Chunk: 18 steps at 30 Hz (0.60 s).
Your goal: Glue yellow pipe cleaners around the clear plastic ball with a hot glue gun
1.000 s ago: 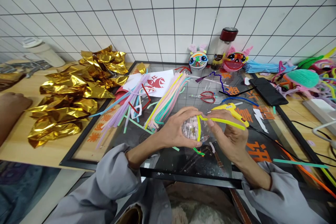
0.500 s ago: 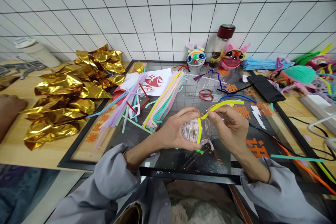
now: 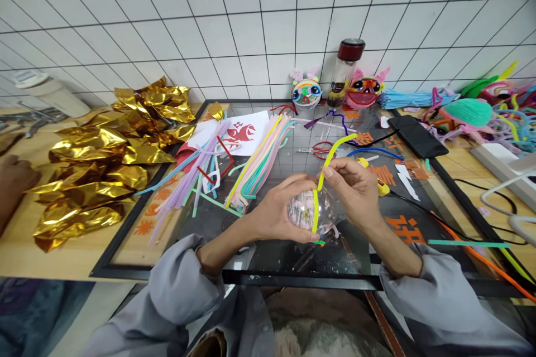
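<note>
My left hand (image 3: 281, 207) is wrapped round a clear plastic ball (image 3: 300, 211) with whitish-pink streaks on its left side. A yellow pipe cleaner (image 3: 334, 154) runs down over the front of the ball, and its free end stands up and leans to the right. My right hand (image 3: 354, 189) pinches that pipe cleaner between thumb and forefinger just above the ball. A small green bit shows under the ball by my left thumb. Beyond my hands lie red-handled scissors (image 3: 323, 149).
Bundled pastel pipe cleaners (image 3: 259, 162) and crumpled gold foil (image 3: 104, 162) lie to the left. Two decorated faces (image 3: 307, 92) and a bottle (image 3: 344, 70) stand by the wall. A black phone (image 3: 419, 135) and cables are at right. Another person's hand (image 3: 17, 181) rests far left.
The free end of the yellow pipe cleaner has swung from lying rightward to pointing more upward. My right hand has shifted slightly left and its fingers have turned; my left hand keeps the ball.
</note>
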{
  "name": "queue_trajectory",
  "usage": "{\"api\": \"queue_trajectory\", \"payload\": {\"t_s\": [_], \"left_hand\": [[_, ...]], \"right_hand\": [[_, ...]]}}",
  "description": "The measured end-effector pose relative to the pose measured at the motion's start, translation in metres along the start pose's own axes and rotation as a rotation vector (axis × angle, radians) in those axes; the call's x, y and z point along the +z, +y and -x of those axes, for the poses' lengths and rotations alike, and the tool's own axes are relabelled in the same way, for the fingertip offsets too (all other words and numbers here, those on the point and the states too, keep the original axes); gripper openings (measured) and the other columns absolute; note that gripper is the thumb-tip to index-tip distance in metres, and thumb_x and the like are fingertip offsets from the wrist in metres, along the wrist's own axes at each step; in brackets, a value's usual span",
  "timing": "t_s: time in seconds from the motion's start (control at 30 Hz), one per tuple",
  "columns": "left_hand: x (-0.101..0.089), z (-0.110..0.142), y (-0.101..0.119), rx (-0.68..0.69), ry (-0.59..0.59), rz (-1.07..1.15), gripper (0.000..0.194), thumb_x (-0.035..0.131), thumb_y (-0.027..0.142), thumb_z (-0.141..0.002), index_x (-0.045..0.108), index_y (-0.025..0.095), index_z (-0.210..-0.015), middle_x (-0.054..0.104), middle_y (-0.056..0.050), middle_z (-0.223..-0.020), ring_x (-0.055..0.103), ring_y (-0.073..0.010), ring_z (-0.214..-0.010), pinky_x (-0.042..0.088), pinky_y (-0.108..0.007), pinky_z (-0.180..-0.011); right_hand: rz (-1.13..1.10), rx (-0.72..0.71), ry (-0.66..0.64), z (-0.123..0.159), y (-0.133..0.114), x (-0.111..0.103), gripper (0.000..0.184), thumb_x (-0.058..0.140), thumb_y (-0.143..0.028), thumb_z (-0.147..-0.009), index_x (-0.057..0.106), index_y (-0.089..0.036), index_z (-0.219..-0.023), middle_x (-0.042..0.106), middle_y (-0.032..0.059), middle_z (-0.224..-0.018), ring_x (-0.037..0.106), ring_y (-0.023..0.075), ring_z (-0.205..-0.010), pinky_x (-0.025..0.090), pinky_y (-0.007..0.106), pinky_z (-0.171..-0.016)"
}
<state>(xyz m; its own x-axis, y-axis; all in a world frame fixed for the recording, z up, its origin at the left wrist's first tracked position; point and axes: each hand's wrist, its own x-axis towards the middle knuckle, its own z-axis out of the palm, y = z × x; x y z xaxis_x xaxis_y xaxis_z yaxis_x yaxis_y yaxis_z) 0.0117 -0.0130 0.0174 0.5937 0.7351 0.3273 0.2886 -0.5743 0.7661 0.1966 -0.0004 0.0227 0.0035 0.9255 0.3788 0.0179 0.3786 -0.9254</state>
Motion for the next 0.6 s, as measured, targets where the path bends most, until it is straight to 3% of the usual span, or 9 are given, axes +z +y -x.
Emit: {"api": "queue_trajectory", "payload": {"t_s": [0.17, 0.33, 0.47, 0.6], "left_hand": [[-0.002, -0.002, -0.002, -0.154, 0.055, 0.091, 0.082, 0.089, 0.036, -0.054, 0.056, 0.017, -0.126, 0.058, -0.014, -0.132, 0.054, -0.0332, -0.126, 0.04, -0.047, -0.113], [-0.004, -0.003, -0.006, -0.352, 0.114, 0.255, 0.086, 0.087, 0.035, -0.053, 0.053, 0.013, -0.128, 0.057, -0.015, -0.134, 0.054, -0.0339, -0.126, 0.039, -0.046, -0.113], [-0.004, -0.003, -0.008, -0.405, 0.122, 0.282, 0.088, 0.087, 0.036, -0.052, 0.051, 0.013, -0.129, 0.055, -0.016, -0.136, 0.052, -0.0345, -0.128, 0.038, -0.046, -0.113], [-0.005, -0.003, -0.007, -0.404, 0.122, 0.287, 0.086, 0.086, 0.037, -0.053, 0.052, 0.012, -0.128, 0.055, -0.017, -0.137, 0.052, -0.0343, -0.127, 0.037, -0.046, -0.113]], "right_hand": [[-0.044, 0.026, -0.032, 0.002, -0.002, 0.001, 0.01, 0.069, -0.032, -0.084, 0.069, -0.022, -0.083, 0.068, -0.0027, -0.074, 0.061, 0.0117, -0.07, 0.047, 0.026, -0.069], [-0.3, 0.191, -0.025, -0.003, -0.001, -0.005, 0.022, 0.076, -0.034, -0.076, 0.069, -0.024, -0.094, 0.075, 0.0004, -0.089, 0.068, 0.0146, -0.089, 0.051, 0.03, -0.085], [-0.385, 0.297, -0.029, -0.007, 0.004, -0.011, 0.034, 0.086, -0.028, -0.061, 0.069, -0.024, -0.09, 0.074, -0.0012, -0.086, 0.066, 0.0109, -0.083, 0.051, 0.025, -0.079], [-0.392, 0.316, -0.003, -0.008, 0.006, -0.012, 0.04, 0.089, -0.023, -0.053, 0.068, -0.024, -0.087, 0.069, -0.0037, -0.078, 0.062, 0.0085, -0.074, 0.05, 0.021, -0.071]]}}
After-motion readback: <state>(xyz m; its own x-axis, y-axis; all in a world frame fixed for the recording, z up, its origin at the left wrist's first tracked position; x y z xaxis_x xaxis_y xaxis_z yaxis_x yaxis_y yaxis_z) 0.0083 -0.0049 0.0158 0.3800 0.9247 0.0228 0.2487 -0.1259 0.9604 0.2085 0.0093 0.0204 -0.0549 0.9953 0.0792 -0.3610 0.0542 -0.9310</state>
